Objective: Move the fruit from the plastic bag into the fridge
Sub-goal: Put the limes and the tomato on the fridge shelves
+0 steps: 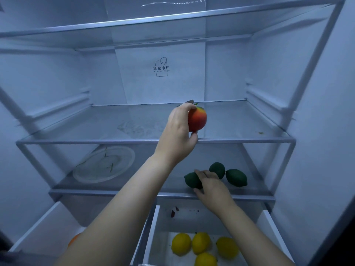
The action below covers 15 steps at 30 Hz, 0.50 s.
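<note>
Right, I'm reaching into the fridge with both arms at once. My left hand is clamped on the peach, fingers curled over its top and thumb tucked underneath, just inside the front edge of the middle shelf, about halfway along it; whether the peach sits on the glass I can't tell. Down on the lower shelf my right hand is wrapped around a lime near the front edge, right of centre, fingers over the top and thumb at the front. Two more limes, one just behind my fingers and the other further toward the right edge, lie on that same shelf. Over at its left end there's a clear plate. Below, the right drawer stands open with four lemons bunched together on its floor, and a bit of something orange peeks out past my left forearm in the left drawer.
</note>
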Available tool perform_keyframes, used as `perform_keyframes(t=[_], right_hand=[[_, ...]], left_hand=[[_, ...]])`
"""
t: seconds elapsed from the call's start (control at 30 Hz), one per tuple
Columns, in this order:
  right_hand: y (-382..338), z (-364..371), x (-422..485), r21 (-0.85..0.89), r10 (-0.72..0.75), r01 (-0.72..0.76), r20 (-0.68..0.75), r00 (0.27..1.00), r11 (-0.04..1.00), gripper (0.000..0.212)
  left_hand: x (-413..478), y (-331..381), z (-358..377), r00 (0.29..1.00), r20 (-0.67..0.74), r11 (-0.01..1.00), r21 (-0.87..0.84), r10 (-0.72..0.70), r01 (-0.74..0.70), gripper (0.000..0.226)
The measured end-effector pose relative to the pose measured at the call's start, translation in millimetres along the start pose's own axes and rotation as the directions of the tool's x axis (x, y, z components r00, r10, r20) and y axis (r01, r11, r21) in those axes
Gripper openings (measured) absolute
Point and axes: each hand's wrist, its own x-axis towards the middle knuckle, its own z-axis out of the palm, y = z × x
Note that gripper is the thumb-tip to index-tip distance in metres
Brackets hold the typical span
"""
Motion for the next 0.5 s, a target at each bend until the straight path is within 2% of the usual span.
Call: perform_keyframes(t=[0.2,0.5], right_hand=[[-0.1,0.8,2.0,-0.01,0.012,-0.012,0.007,1.0,1.0,0.065],[0.8,5.1,5.6,-0.004,-0.009,0.009,0.009,1.0,1.0,0.064]], left_hand=[[-3.0,-1.9,-0.9,0.993,0.054,0.993,-0.051,-0.101,0.104,0.054],[0.7,-6.4,-1.2,0.992,0.102,0.996,-0.05,-0.075,0.08,0.031]])
